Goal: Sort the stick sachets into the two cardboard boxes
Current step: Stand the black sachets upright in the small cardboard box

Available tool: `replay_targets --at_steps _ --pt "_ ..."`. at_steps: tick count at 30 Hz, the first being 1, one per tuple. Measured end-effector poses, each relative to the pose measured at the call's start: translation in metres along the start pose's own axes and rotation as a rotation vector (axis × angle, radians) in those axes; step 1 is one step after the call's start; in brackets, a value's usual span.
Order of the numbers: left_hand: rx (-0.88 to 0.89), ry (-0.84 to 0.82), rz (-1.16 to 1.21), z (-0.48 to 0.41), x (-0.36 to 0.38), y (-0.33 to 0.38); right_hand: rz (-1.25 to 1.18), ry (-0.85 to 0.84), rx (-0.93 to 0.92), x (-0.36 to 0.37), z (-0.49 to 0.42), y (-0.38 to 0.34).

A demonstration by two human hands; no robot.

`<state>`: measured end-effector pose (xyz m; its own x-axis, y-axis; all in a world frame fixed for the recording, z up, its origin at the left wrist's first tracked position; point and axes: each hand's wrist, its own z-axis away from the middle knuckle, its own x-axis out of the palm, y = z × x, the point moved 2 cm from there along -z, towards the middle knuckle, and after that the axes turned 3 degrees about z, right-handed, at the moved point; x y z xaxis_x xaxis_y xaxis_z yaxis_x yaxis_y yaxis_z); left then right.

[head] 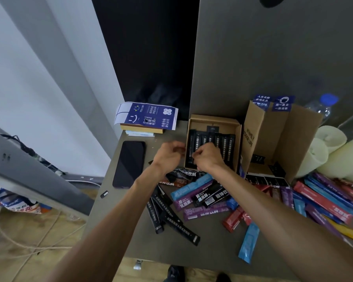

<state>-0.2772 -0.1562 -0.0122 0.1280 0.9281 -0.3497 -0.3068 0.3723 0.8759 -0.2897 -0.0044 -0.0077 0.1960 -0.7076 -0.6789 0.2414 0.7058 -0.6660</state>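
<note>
Bare table point(216, 254) at near edge — phone point(128, 163) left, sachet pile point(324, 200) right.

Black sachets point(211, 147) (white print), brown box point(213, 120)

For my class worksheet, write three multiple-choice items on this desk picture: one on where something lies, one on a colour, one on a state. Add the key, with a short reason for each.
1. Where does the smartphone lie?
A. On the table, left of the flat cardboard box
B. On the floor
C. In a drawer

2. What colour are the stick sachets lined up in the flat cardboard box?
A. Red
B. Black
C. Yellow

3. In what state is the tall cardboard box?
A. Taped shut
B. Folded flat
C. Open, flaps up

Key:
1 A, the smartphone rests on the tabletop to the left of that box.
2 B, the whole row inside is black.
3 C, its flaps stand up and its inside shows.
</note>
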Motion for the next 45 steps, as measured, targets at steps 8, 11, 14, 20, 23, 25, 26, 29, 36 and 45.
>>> replay_targets --at_steps 8,11,14,20,23,25,26,29,36,45 --pt "0.023 -0.008 0.035 0.000 -0.001 -0.002 0.136 0.065 -0.040 0.006 -0.007 0.000" --pt "0.038 -0.022 0.048 0.002 -0.001 0.000 0.141 0.083 -0.064 0.006 -0.008 0.002" --pt "0.042 -0.029 0.057 0.004 -0.001 0.001 0.152 0.090 -0.078 0.005 -0.006 0.003" --pt "0.042 0.014 0.007 0.017 -0.016 -0.002 0.115 0.112 -0.168 -0.011 0.020 0.003" --pt "0.057 0.026 -0.123 0.032 -0.029 -0.007 0.084 0.104 -0.218 -0.019 0.044 0.006" --pt "0.067 0.040 -0.267 0.047 -0.040 -0.011 0.065 0.076 -0.247 -0.019 0.062 0.009" --pt "0.072 0.042 -0.325 0.055 -0.045 -0.014 0.063 0.056 -0.258 -0.017 0.072 0.011" --pt "0.068 0.042 -0.435 0.086 -0.052 -0.021 0.085 -0.046 -0.305 -0.004 0.105 0.020" --pt "-0.073 0.021 -0.641 0.138 -0.022 -0.053 0.278 -0.225 -0.265 0.035 0.168 0.064" --pt "-0.105 0.062 -0.611 0.147 -0.003 -0.063 0.293 -0.254 -0.248 0.040 0.174 0.072"
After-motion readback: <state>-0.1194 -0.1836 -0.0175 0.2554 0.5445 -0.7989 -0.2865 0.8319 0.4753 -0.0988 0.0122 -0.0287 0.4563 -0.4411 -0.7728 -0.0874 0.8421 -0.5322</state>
